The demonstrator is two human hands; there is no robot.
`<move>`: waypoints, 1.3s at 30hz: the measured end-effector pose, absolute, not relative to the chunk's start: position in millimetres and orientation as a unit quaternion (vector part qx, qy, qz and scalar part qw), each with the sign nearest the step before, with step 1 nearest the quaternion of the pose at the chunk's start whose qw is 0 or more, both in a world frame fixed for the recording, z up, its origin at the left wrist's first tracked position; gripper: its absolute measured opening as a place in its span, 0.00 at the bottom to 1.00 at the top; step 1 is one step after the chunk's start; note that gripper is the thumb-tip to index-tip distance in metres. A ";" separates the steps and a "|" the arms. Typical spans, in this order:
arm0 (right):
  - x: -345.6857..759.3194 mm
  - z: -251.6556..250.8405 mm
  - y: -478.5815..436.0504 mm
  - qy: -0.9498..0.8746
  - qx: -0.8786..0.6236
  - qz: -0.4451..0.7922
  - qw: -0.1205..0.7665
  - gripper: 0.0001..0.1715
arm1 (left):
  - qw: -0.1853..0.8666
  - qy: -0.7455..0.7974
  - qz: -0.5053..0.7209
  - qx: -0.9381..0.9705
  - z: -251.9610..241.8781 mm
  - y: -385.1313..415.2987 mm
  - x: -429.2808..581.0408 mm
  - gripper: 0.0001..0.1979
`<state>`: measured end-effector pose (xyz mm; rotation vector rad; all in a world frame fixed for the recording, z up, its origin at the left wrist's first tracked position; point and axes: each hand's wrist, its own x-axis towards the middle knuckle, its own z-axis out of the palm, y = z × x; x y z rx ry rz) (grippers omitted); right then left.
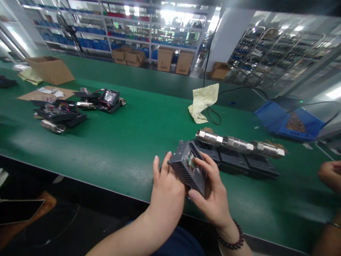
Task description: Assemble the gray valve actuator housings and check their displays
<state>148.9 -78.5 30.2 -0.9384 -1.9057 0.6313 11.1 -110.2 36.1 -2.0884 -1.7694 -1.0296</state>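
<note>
Just above the table's front edge, a black plastic housing (196, 176) is held tilted, with a ribbed side and a small circuit board showing in its window. My right hand (215, 193) grips its right side, thumb at the lower edge and fingers over the front. My left hand (167, 188) is against its left and lower side, two fingers stretched up beside it; the thumb and the other fingertips are hidden. Right behind it lies a row of black housings (234, 160) with metal pipe fittings (238, 144) along the top.
Opened black units (57, 112) with wires and metal fittings lie at left, near a cardboard box (50, 69). A pale cloth (204, 101) stands crumpled by a black cable. A blue bin (309, 133) of small brass-coloured parts is at right. Another person's hand (330, 176) is at the right edge.
</note>
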 end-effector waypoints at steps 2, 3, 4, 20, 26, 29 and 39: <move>149.4 31.0 -75.3 -0.784 -0.373 0.241 0.434 0.31 | 0.100 -0.586 -0.353 -0.723 37.6 -108.8 7.8 0.19; 149.7 31.3 -73.8 -0.789 -0.371 0.237 0.430 0.31 | 0.093 -0.580 -0.354 -0.728 38.2 -108.7 6.3 0.19; 150.0 31.5 -72.5 -0.793 -0.369 0.234 0.426 0.31 | 0.083 -0.578 -0.354 -0.731 38.6 -109.0 5.0 0.19; 156.9 34.7 -67.9 -0.811 -0.370 0.237 0.386 0.30 | -0.056 -0.651 -0.425 -0.627 0.1 -124.5 -16.2 0.33; 150.7 49.8 -80.3 -0.869 -0.341 0.158 0.321 0.34 | -0.028 -0.640 -0.465 -0.611 -6.8 -136.6 -16.0 0.27; 150.8 53.2 -86.1 -0.885 -0.334 0.149 0.288 0.36 | -0.035 -0.630 -0.474 -0.614 -14.1 -143.7 -19.4 0.27; 156.6 47.5 -89.1 -0.897 -0.285 0.141 0.308 0.36 | -0.237 -0.538 -0.481 -0.650 4.9 -124.7 -73.8 0.18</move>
